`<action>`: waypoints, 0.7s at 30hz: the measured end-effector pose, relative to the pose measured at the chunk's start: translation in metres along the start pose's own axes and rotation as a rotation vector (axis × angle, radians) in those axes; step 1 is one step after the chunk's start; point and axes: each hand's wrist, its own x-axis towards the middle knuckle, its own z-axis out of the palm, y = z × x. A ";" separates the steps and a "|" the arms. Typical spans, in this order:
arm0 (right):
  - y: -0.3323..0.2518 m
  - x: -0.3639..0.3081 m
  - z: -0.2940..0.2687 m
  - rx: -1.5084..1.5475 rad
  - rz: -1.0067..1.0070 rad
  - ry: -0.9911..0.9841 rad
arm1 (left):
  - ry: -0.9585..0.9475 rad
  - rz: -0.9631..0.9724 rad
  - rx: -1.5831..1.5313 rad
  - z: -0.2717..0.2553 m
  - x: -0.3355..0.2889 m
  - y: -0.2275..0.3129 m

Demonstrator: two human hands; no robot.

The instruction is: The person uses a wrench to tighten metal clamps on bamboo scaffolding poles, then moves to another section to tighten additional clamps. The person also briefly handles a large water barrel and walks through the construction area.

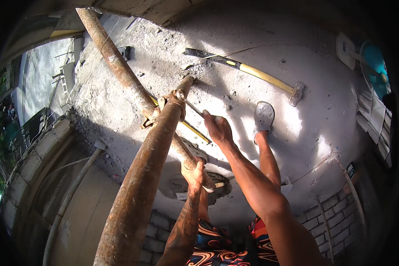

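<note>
A thick rusty scaffold pipe (142,177) stands upright, rising toward me. Behind it a second rusty pipe (115,62) slants from the far left down to my legs. My left hand (194,175) is wrapped round the near end of that slanting pipe. A rusty scaffold clamp (175,98) sits round the upright pipe near its foot, with another coupler part (150,119) at the slanting pipe. My right hand (218,129) is closed on the handle of a slim metal wrench (193,107), whose far end meets the clamp. Its jaw is too small to make out.
A yellow-handled sledgehammer (266,76) lies on the dusty concrete floor (306,57), with rubble to the left. A yellow bar (197,132) lies under the pipes. Near my feet is a hole (219,184). A teal fan (374,64) stands right; a long-handled tool (82,170) leans left.
</note>
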 end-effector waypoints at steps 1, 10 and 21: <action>0.006 0.003 0.003 0.174 0.014 0.043 | 0.028 -0.027 0.024 -0.001 0.001 -0.004; 0.032 0.040 0.013 0.075 -0.156 -0.058 | 0.001 0.041 0.040 -0.005 0.005 -0.018; 0.074 0.093 0.032 -0.590 -0.814 0.019 | 0.034 -0.060 0.032 -0.005 0.004 -0.017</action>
